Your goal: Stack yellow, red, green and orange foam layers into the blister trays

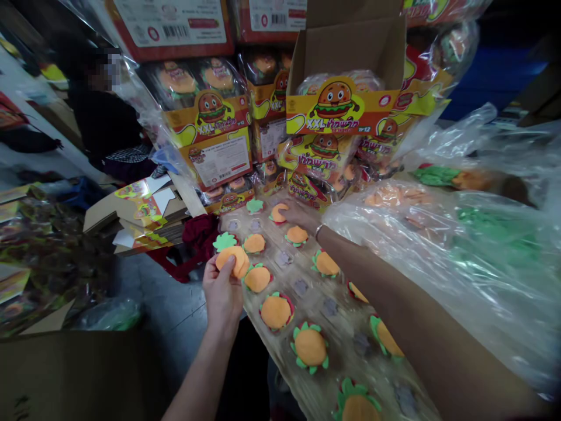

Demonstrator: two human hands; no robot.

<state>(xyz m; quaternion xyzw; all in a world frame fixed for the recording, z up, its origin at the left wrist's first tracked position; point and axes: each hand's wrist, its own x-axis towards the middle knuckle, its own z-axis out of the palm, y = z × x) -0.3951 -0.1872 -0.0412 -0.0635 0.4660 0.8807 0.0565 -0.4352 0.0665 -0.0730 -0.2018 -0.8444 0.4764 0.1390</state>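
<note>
My left hand (pixel 223 292) is closed around a few orange marshmallow bun pieces (pixel 232 261), the thumb pressing on top, at the near edge of the clear plastic tray (pixel 272 255). Farther along, the fingers of my right hand (pixel 300 211) rest on an orange bun piece (pixel 279 214) over a tray cavity. Several finished-looking marshmallow burgers, such as this one (pixel 310 346), sit in two rows with green and red layers showing below the orange tops. Green lettuce-shaped pieces (pixel 225 241) top the cavities at the far left end.
Wrapped burger display boxes (pixel 223 117) are stacked behind the tray, with an open carton (pixel 344 96) among them. Clear plastic bags (pixel 464 234) of orange and green pieces lie at right. Flat cardboard (pixel 131 216) is piled at left. A person (pixel 103 111) is beyond it.
</note>
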